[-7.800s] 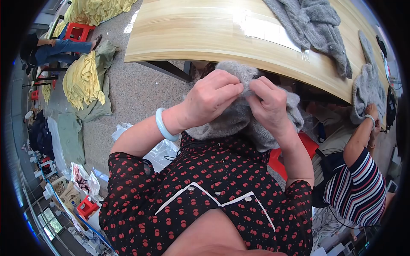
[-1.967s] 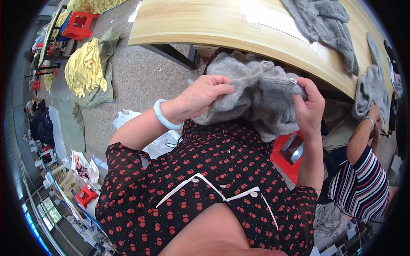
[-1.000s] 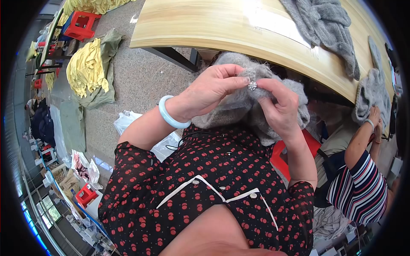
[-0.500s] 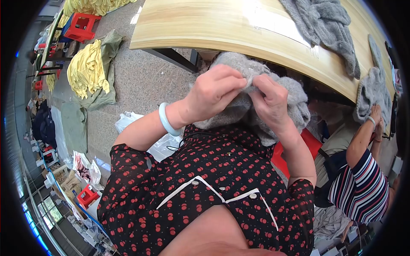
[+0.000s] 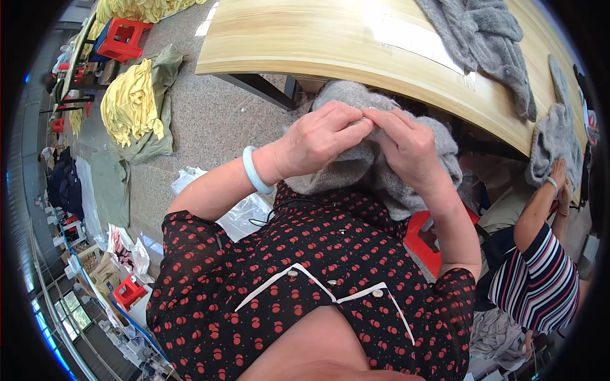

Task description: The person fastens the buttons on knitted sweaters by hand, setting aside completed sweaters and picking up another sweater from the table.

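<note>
A fuzzy grey knitted garment (image 5: 333,176) lies bunched on my lap, close to the table edge. My left hand (image 5: 321,138), with a pale bangle (image 5: 255,170) on the wrist, is closed, its thumb and forefinger pinching the knit. Right beside it my right hand (image 5: 410,145) is closed in a pinch as well. Both sets of fingertips meet above the garment, and the small bit of knit between them is mostly hidden by the fingers.
A wooden-topped table (image 5: 286,38) stands in front, with another grey knitted garment (image 5: 480,38) on it. At right, a person in a striped top (image 5: 537,276) handles a grey garment (image 5: 551,143). Red stools (image 5: 124,39) and a yellow cloth pile (image 5: 132,105) are at left.
My hands have drawn closer, and the fingertips now meet. My right hand has turned, with its fingers reaching over toward the left. The garment stays on my lap.
</note>
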Tool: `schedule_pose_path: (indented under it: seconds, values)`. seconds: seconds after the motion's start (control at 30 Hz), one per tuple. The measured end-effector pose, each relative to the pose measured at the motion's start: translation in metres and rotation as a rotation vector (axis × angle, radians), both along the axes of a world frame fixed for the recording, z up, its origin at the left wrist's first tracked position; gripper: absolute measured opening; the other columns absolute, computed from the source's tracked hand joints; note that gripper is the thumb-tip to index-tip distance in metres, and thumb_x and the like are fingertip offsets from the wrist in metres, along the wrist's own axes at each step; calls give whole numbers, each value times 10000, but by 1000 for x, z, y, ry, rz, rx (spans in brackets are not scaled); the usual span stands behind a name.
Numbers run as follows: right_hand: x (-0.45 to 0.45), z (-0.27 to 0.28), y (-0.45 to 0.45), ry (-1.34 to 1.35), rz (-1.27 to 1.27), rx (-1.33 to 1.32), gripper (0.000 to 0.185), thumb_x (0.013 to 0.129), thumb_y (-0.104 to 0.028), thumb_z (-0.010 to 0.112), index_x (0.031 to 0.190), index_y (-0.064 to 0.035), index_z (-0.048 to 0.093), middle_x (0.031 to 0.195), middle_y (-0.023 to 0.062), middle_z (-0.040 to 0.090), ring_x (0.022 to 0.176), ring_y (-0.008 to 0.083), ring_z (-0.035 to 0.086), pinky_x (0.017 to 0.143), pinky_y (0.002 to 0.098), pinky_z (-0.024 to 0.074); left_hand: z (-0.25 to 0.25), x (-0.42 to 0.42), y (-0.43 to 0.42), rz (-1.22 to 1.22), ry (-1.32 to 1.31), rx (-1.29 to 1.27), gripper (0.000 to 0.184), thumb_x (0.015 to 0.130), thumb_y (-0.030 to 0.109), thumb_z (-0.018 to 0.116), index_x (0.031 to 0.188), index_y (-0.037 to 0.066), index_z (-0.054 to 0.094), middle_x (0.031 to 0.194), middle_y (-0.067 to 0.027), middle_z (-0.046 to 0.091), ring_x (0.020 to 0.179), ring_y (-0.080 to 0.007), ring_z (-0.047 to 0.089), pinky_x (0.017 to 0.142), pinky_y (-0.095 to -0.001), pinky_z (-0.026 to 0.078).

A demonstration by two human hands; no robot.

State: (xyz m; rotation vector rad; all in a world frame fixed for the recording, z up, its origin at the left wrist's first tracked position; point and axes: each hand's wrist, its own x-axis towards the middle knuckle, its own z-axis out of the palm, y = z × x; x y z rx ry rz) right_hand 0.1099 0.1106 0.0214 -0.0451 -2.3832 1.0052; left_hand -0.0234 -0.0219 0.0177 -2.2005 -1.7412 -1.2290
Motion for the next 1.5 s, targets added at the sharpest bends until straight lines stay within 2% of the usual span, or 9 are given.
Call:
schedule_pose_path:
  seconds: [0.47, 0.87, 0.97, 1.13, 1.2, 1.23, 1.33, 1.47, 1.5]
  values:
    - [-3, -7, 7, 90, -14, 196, 348, 586, 105, 556, 923, 23, 589, 695, 126, 549, 565, 260, 544, 488, 318, 431, -1, -3, 5, 16, 0, 38, 298, 625, -80, 589, 921, -45, 578, 799, -130, 588, 688, -264, 583, 585, -317, 488]
    - [-12, -19, -7, 157, -102, 100, 272, 610, 98, 560, 870, 20, 566, 636, 118, 498, 502, 249, 486, 452, 322, 397, -24, 22, 8, 301, -139, 172, 203, 693, -101, 611, 881, -33, 577, 773, -138, 594, 681, -267, 593, 585, -309, 484]
    - [-12, -23, -11, 141, -148, 91, 213, 627, 48, 577, 827, -21, 547, 622, 85, 478, 527, 241, 509, 466, 333, 413, -30, 30, 4, 331, -170, 181, 211, 700, -101, 608, 895, -32, 573, 781, -136, 595, 688, -266, 593, 591, -306, 482]
    - [-14, -27, -14, 169, -199, -31, 241, 635, 58, 578, 865, -12, 560, 708, 110, 554, 589, 248, 559, 514, 315, 449, -29, 36, -2, 305, -288, 196, 209, 731, -95, 583, 931, -33, 577, 820, -133, 602, 718, -254, 597, 621, -298, 483]
    - [-12, -22, -11, 131, -186, -75, 245, 642, 64, 576, 876, -7, 568, 737, 114, 571, 613, 252, 568, 543, 307, 459, -16, 33, -7, 393, -842, -49, 192, 761, -70, 566, 945, -25, 591, 857, -132, 608, 744, -233, 602, 648, -281, 481]
    - [-10, -21, -10, 93, -172, -120, 249, 649, 70, 574, 888, -2, 576, 766, 118, 589, 637, 256, 577, 571, 300, 468, -13, 26, -7, 396, -842, -48, 192, 761, -70, 566, 945, -25, 591, 857, -132, 608, 744, -233, 602, 648, -281, 481]
    - [-11, -20, -11, 105, -145, -154, 273, 639, 64, 580, 900, -13, 563, 772, 116, 585, 615, 246, 575, 541, 304, 461, -11, -3, 4, 124, -434, -69, 197, 766, -33, 583, 960, -5, 600, 847, -126, 615, 736, -173, 600, 633, -257, 471]
    - [-9, -17, -7, 103, -119, -116, 284, 642, 74, 571, 909, -21, 559, 744, 108, 573, 597, 251, 564, 527, 312, 453, -5, -16, 10, 100, -476, -246, 138, 813, 34, 565, 941, 11, 611, 808, -88, 615, 703, -134, 584, 599, -251, 464]
    - [-8, -18, -3, 105, -66, 46, 286, 642, 83, 561, 910, -16, 568, 769, 117, 583, 635, 261, 576, 559, 307, 462, -1, -19, 14, 70, -809, -524, 142, 843, 76, 542, 954, 19, 607, 815, -64, 610, 717, -111, 571, 612, -244, 462]
